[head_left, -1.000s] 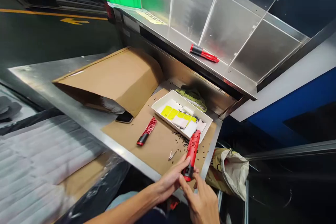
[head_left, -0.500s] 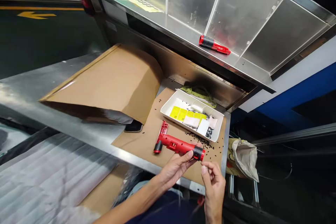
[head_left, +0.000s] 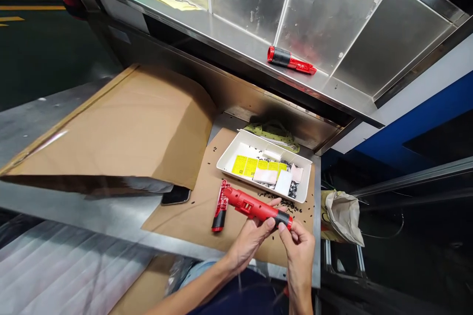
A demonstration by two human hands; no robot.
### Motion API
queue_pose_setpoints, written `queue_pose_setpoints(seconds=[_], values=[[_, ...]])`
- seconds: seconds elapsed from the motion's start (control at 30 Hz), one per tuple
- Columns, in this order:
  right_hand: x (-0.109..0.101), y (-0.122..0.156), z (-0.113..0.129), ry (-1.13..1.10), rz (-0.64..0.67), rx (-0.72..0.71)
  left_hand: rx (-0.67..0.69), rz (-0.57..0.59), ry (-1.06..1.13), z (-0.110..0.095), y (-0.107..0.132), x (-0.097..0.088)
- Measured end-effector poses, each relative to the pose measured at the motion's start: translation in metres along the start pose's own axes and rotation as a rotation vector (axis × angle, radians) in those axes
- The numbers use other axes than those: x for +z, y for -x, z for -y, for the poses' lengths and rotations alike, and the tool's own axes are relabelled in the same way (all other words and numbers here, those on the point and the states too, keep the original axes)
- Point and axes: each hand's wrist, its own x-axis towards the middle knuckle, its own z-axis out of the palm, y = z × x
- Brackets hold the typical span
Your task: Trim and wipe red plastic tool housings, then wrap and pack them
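Note:
A red plastic tool body with a black collar [head_left: 254, 206] lies level above the cardboard-covered bench, held by both my hands. My left hand [head_left: 251, 241] grips it from below near the middle. My right hand [head_left: 299, 248] pinches the black collar end with thumb and fingertips. A second red shell piece [head_left: 220, 200] lies flat on the cardboard just left of the held one. A white tray [head_left: 236, 147] with yellow labels, white slips and small black screws sits right behind the tool.
Small black screws are scattered on the cardboard mat [head_left: 192, 216]. A large bent cardboard sheet [head_left: 121, 128] covers the left bench, a phone [head_left: 176, 196] beneath its edge. Another red tool [head_left: 290, 60] rests on the steel shelf above. A crumpled paper bag [head_left: 342, 216] hangs right.
The red tool body swung from pointing away from me to lying crosswise. My right hand, apart from it half a second ago, now pinches the black collar end.

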Motion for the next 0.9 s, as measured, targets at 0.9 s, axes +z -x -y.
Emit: queue_pose_setpoints(seconds=[0.9], values=[[-0.011, -0.012, -0.015, 0.006, 0.008, 0.072, -0.019, -0.163, -0.004, -0.023, -0.017, -0.008]])
